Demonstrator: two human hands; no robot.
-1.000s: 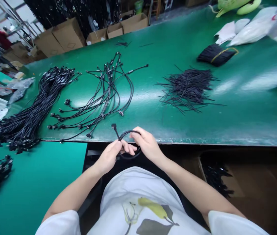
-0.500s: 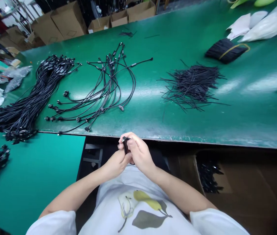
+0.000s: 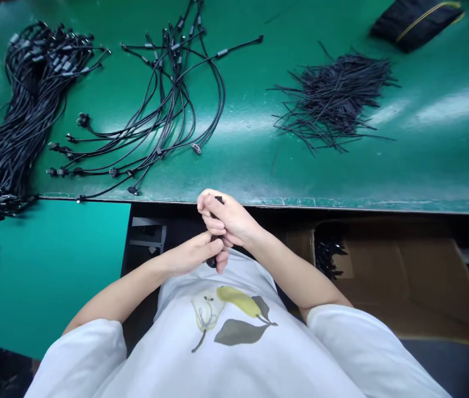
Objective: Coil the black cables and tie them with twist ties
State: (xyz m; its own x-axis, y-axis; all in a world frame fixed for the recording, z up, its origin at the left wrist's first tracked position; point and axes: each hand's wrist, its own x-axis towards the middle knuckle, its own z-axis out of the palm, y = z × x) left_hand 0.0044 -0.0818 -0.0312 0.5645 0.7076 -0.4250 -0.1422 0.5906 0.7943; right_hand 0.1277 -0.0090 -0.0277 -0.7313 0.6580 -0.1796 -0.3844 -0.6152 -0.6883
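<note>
Both hands meet in front of my white shirt, just below the table's near edge. Between them is a folded black cable (image 3: 212, 262), mostly covered by fingers; a dark end pokes out at the top. My left hand (image 3: 199, 253) is closed around its lower part, thumb across it. Higher up, my right hand (image 3: 230, 218) is closed on the upper part, fingers curled in. Beyond them on the table, several loose black cables (image 3: 168, 116) with plugs and grey sleeves lie spread out. To their right is a heap of thin black ties (image 3: 337, 99).
A thick bundle of black cables (image 3: 31, 105) lies on the left of the green table (image 3: 242, 171). A black bundle with a yellow band (image 3: 416, 22) sits far right. Below right, an open cardboard box (image 3: 404, 282) holds black items (image 3: 328, 257). A lower green surface (image 3: 64, 265) is at left.
The view has tilted downward, so the far boxes have left the frame. My right fingers have curled further over the cable, hiding the end that showed at the top before.
</note>
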